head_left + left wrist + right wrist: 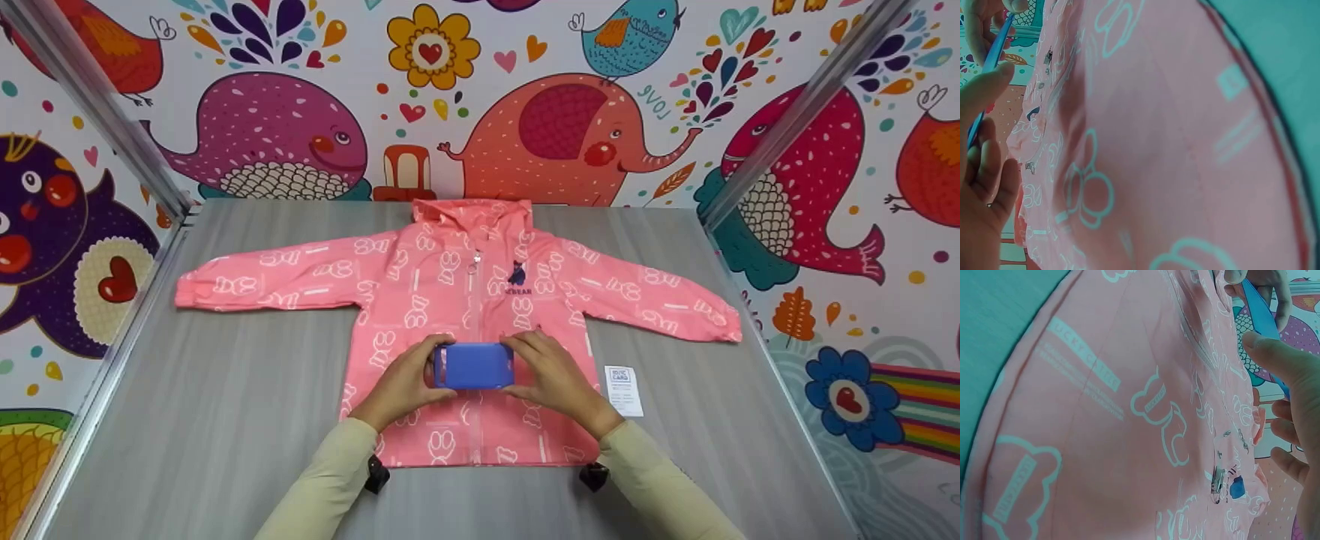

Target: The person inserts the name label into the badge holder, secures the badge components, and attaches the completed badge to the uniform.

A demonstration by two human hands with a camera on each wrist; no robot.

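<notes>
A thin, flat blue plastic rectangle (474, 366) with a cut-out near each short end is held level over the front of a pink hooded jacket (420, 315). My left hand (405, 381) pinches its left end between thumb and fingers. At the opposite end, my right hand (553, 375) grips it the same way. Both wrist views show the blue piece (995, 53) edge-on, with a thumb against its near side. The jacket lies spread face up, sleeves out, hood at the far side, zipped down the middle, with white outline prints and a dark bear logo (517, 274).
A white printed card (624, 391) lies on the grey table (247, 390), just right of the jacket's lower side. Metal posts (810, 112) and cartoon-printed walls (300, 135) bound the table at the back and sides.
</notes>
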